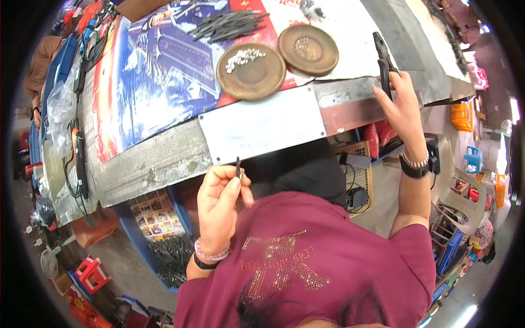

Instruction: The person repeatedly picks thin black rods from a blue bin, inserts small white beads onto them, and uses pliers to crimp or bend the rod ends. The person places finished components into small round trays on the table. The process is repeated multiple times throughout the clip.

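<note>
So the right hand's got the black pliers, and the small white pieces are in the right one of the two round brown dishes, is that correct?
Not quite: the head view shows the small white pieces in the left dish. The right hand does have the black pliers.

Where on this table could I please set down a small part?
The white panel is bare between the left hand and the brown dishes; so is the near part of the blue-printed poster, left of the dishes. It is crowded around the dishes, with dark rods piled behind, and where the right hand holds pliers.
</note>
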